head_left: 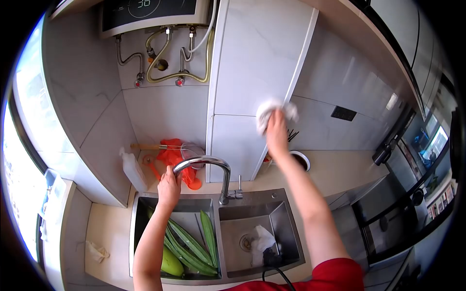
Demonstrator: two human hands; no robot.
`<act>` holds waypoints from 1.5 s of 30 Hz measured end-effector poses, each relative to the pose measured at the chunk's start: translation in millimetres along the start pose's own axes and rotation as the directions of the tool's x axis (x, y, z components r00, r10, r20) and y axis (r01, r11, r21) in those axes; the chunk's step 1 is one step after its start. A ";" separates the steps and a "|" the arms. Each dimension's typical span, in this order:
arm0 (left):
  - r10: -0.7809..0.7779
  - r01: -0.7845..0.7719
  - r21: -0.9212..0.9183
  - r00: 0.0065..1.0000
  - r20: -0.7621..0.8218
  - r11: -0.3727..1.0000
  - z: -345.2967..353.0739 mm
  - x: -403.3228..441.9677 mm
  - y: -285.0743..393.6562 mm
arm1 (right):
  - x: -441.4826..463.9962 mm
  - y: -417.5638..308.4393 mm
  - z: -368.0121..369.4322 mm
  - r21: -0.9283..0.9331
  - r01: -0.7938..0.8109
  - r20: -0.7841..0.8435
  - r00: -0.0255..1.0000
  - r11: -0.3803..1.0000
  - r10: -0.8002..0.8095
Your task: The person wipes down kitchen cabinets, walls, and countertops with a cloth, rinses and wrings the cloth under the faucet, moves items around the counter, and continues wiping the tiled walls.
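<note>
My left hand [170, 185] is closed around the end of the chrome faucet [227, 177], whose spout arches over the left basin. My right hand [276, 132] presses a white cloth [266, 115], blurred by motion, against the tiled wall column [238, 87] near its right edge. Below my left arm, several long green ridged gourds [190, 245] and a smooth, thicker green vegetable [171, 263] lie in the left basin of the steel sink [217, 228]. A crumpled white plastic bag [262, 240] and something dark lie in the right basin.
A white bottle [133, 170], a red plastic bag [171, 154] and a wooden-handled strainer [150, 146] stand behind the left basin. A dark bowl [301, 160] sits behind my right arm. A water heater [150, 14] with pipes hangs above. A crumpled tissue [97, 252] lies at left.
</note>
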State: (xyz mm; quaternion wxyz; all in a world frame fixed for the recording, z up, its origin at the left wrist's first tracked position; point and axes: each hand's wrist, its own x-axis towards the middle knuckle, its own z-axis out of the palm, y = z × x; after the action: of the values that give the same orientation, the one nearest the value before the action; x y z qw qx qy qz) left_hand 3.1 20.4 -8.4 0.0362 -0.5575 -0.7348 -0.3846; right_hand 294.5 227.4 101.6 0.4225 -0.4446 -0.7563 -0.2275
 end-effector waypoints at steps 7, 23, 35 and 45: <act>-0.047 0.046 0.031 0.999 0.022 0.998 1.9 -5.8 -1.1 | -179.3 1.3 87.7 -0.032 -0.049 0.408 0.911 0.998 0.058; -0.087 0.085 0.050 0.995 0.041 0.995 -21.4 -44.4 35.3 | 77.7 -72.9 30.3 -0.034 0.223 -0.327 0.919 0.974 -0.221; -0.062 0.061 0.048 0.998 0.026 0.997 -24.6 -87.1 61.7 | -39.7 -51.3 80.4 0.225 0.707 0.042 0.680 0.670 -0.732; -0.092 0.087 0.086 0.994 0.059 0.993 -23.0 -56.1 41.1 | -10.6 3.4 69.5 0.004 0.352 -0.234 0.910 0.936 -0.342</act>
State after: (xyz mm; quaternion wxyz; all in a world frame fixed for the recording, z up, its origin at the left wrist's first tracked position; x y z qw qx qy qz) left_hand 50.3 -34.6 2.3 0.0192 -0.5338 -0.7752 -0.3372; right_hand 269.6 274.0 55.1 0.4702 -0.2640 -0.7743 -0.3313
